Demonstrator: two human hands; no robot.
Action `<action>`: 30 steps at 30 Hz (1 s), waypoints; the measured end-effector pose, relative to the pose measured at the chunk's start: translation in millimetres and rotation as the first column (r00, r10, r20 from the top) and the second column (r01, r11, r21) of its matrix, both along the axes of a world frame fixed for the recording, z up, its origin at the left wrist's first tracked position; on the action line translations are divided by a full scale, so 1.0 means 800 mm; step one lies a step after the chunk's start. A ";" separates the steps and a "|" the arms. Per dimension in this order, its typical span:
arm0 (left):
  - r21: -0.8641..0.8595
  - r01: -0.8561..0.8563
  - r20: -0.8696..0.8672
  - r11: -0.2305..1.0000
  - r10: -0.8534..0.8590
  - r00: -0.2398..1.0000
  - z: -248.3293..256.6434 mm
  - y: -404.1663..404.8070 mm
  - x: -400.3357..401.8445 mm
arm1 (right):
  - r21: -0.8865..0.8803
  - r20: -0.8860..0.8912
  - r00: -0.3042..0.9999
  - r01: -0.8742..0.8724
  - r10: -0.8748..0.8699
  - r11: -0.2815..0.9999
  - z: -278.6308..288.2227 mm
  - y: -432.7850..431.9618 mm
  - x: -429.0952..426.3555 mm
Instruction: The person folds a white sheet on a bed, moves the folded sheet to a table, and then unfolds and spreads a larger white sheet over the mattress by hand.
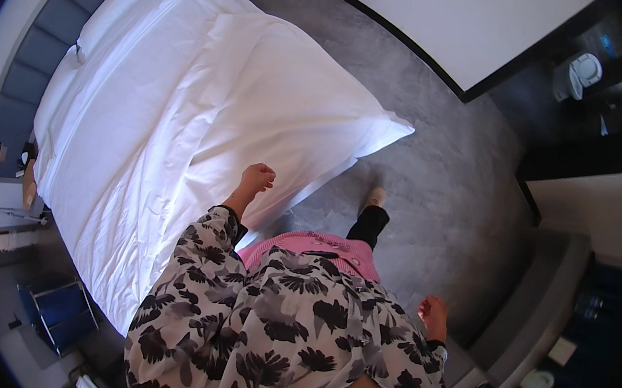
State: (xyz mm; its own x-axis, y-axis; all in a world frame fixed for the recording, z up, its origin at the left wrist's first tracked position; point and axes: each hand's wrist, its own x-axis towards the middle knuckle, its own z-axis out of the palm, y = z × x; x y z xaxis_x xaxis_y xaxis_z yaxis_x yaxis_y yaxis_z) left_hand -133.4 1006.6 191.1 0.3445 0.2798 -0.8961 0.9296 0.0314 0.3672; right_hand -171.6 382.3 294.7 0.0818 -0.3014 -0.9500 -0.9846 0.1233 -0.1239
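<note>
A bed spread with a loose, wrinkled white duvet (pixel 276 94) fills the left of the view. Its nearest corner (pixel 400 128) sticks out over the grey floor. In front of me and over the duvet's edge is my left hand (pixel 258 178), fingers curled and nothing visible in them. My right hand (pixel 433 316) hangs out at my right side, away from the bed, its fingers loosely curled and no object showing. White pillows (pixel 107 19) or folded bedding lie at the bed's head, partly covered by the sheet.
A blue padded headboard (pixel 39 46) lines the wall. A blue chair (pixel 62 313) stands beyond the bed at lower left. Grey floor (pixel 429 206) stretches between the bed and a long grey bench (pixel 532 308). A doorway at upper right shows a toilet (pixel 584 72).
</note>
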 end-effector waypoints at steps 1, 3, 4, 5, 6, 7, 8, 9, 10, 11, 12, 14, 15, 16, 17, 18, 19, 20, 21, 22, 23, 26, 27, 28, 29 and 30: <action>-0.004 0.016 -0.005 1.000 -0.016 1.000 -0.001 -0.001 0.005 | 0.021 0.039 0.998 0.038 -0.039 0.999 -0.011 -0.006 -0.008; 0.018 -0.134 -0.019 0.991 0.134 0.991 0.004 0.000 0.000 | 0.090 0.142 0.988 -0.081 0.067 0.993 -0.054 -0.014 0.006; 0.063 -0.169 -0.010 0.984 0.170 0.985 0.004 -0.002 0.003 | 0.124 0.216 0.957 -0.224 0.194 0.967 -0.080 -0.003 0.033; 0.077 -0.229 0.045 0.970 0.226 0.973 0.006 -0.008 0.012 | -0.051 0.312 0.923 -0.221 0.226 0.974 -0.098 0.045 0.077; 0.078 -0.230 0.045 0.970 0.227 0.973 0.015 -0.018 0.024 | -0.140 0.272 0.834 -0.459 0.480 0.877 -0.119 0.071 0.118; 0.073 -0.223 0.048 0.972 0.220 0.974 0.014 -0.030 0.042 | -0.136 0.246 0.750 -0.601 0.615 0.787 -0.157 0.080 0.149; 0.188 -0.134 0.128 0.973 0.111 0.985 -0.005 -0.050 0.048 | -0.236 0.320 0.470 -0.802 0.823 0.549 -0.173 0.099 0.195; 0.313 -0.071 0.196 0.947 0.009 0.981 -0.021 -0.065 0.051 | -0.402 0.353 0.121 -0.876 0.928 0.267 -0.189 0.123 0.246; 0.433 0.018 0.125 0.901 -0.080 0.989 -0.013 -0.080 0.066 | -0.326 0.373 0.100 -0.917 0.922 0.231 -0.145 0.192 0.293; 0.536 0.112 0.042 0.837 -0.159 0.986 -0.005 -0.093 0.079 | -0.351 0.416 0.013 -0.920 0.909 0.174 -0.177 0.212 0.303; 0.593 0.096 0.023 0.799 -0.136 0.990 0.004 -0.105 0.094 | -0.428 0.466 -0.084 -0.893 0.881 0.141 -0.178 0.247 0.317; 0.674 0.135 -0.043 0.726 -0.144 0.989 0.015 -0.121 0.129 | -0.372 0.545 -0.110 -0.920 0.831 0.122 -0.167 0.316 0.342; 0.701 0.173 -0.089 0.692 -0.155 0.984 0.022 -0.127 0.143 | -0.237 0.579 -0.051 -0.966 0.814 0.108 -0.162 0.344 0.352; 0.734 0.201 -0.116 0.649 -0.171 0.978 0.025 -0.131 0.151 | -0.233 0.588 -0.107 -0.971 0.802 0.041 -0.169 0.368 0.357; 0.731 0.209 -0.134 0.649 -0.164 0.977 0.029 -0.136 0.152 | -0.230 0.598 -0.162 -0.973 0.785 -0.026 -0.174 0.389 0.358; 0.718 0.290 -0.244 0.633 -0.161 0.956 0.028 -0.141 0.145 | -0.201 0.596 -0.148 -0.979 0.789 -0.031 -0.183 0.406 0.344; 0.704 0.362 -0.346 0.611 -0.151 0.926 0.031 -0.142 0.138 | -0.114 0.602 -0.152 -0.988 0.784 -0.104 -0.190 0.425 0.329; 0.686 0.409 -0.379 0.602 -0.185 0.907 0.029 -0.137 0.134 | -0.022 0.607 -0.152 -0.984 0.780 -0.175 -0.198 0.437 0.314; 0.682 0.417 -0.398 0.601 -0.173 0.901 0.028 -0.135 0.129 | -0.003 0.616 -0.147 -0.983 0.774 -0.184 -0.211 0.443 0.298; 0.655 0.469 -0.445 0.593 -0.199 0.873 0.027 -0.132 0.130 | 0.036 0.615 -0.132 -0.980 0.778 -0.195 -0.225 0.450 0.286; 0.624 0.521 -0.491 0.583 -0.226 0.841 0.025 -0.129 0.132 | 0.077 0.613 -0.115 -0.976 0.781 -0.204 -0.238 0.455 0.277; 0.620 0.334 -0.364 0.710 -0.116 0.924 0.016 -0.100 0.095 | 0.288 0.493 -0.071 -0.927 0.867 -0.240 -0.244 0.479 0.263; 0.714 0.255 -0.320 0.652 -0.020 0.947 0.019 -0.083 0.092 | 0.333 0.459 -0.008 -0.925 0.888 -0.181 -0.251 0.488 0.263; 0.678 0.064 -0.234 0.732 0.132 0.963 0.028 -0.056 0.088 | 0.344 0.470 -0.001 -0.921 0.883 -0.184 -0.251 0.504 0.268; 0.621 -0.137 -0.155 0.772 0.292 0.944 0.037 -0.029 0.082 | 0.489 0.474 0.124 -0.860 0.872 -0.144 -0.250 0.520 0.273; 0.546 -0.391 -0.007 0.741 0.471 0.882 0.060 -0.008 0.080 | 0.624 0.460 0.243 -0.772 0.854 -0.116 -0.244 0.540 0.273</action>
State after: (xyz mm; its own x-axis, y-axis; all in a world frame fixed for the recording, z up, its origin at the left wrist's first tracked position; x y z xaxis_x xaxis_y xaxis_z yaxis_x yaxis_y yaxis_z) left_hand -69.1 1000.4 238.7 -0.0409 0.7984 -0.6007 0.9041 0.2855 0.3179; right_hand 46.7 814.1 99.4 -0.3045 0.5866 -0.7505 -0.4077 -0.7923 -0.4539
